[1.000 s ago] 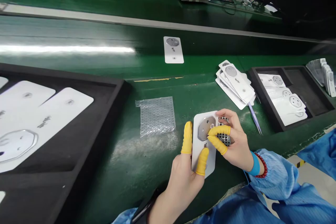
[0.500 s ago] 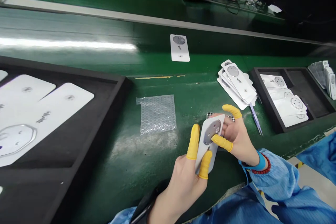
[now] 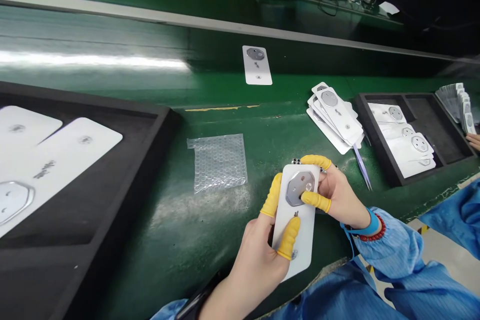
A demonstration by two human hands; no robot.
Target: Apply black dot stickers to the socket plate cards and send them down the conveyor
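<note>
- While the left hand [image 3: 258, 250] grasps the white panel [image 3: 305, 230] by its left edge, the thumb of this hand lies on the front face, below the grey octagonal plate [image 3: 299, 182].
- The right hand [image 3: 343, 195] grasps the same panel at its upper right side: its thumb touches the grey octagonal plate, and its index finger is bent along the top edge.
- On the thumbs and index fingers are yellow finger cots [image 3: 288, 239].
- Behind the panel, a dotted strip [image 3: 296, 161] shows only in small parts; I cannot tell how it is held.
- The panel is above the near part of the green bench [image 3: 202, 240], to the right of the bubble-wrap bag [image 3: 220, 165], which lies flat.
- Farther away, a single panel [image 3: 257, 71] lies alone.
- To the right, lilac tweezers [image 3: 362, 169] lie with one end at a loose pile of panels [image 3: 339, 117].
- At both sides, the left black tray [image 3: 93, 280] and the right black tray [image 3: 437, 120] contain overlapping panels.
</note>
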